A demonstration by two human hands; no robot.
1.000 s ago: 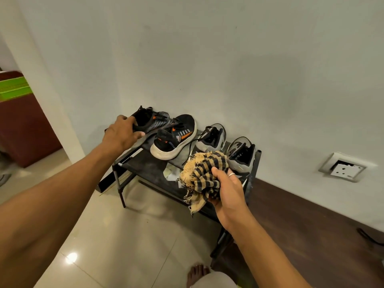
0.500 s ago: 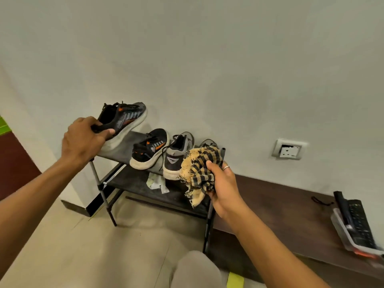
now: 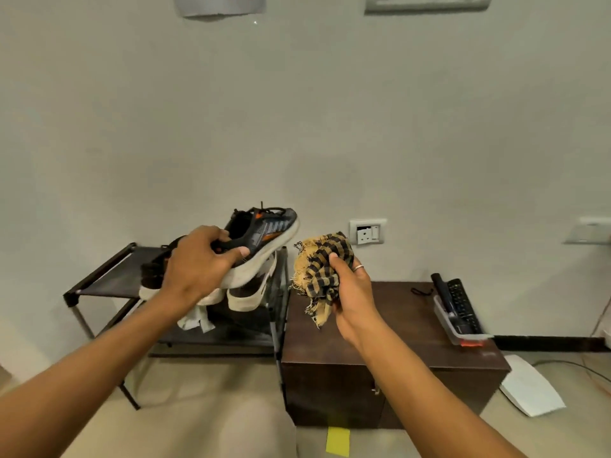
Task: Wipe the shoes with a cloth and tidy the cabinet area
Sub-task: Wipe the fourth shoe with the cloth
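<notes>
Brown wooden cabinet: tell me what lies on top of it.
On the brown wooden cabinet, a clear plastic tray holding black remote controls, plus a thin black cord. The right hand and checked tan cloth hide part of its top.

I am wearing a thin silvery ring [image 3: 358, 267] on one finger of my right hand [image 3: 355, 295], the band sitting close to the knuckle. My left hand [image 3: 195, 264] is showing short, trimmed nails. My left forearm [image 3: 99, 352] and right forearm [image 3: 423, 385] are running bare to the picture's edge.
</notes>
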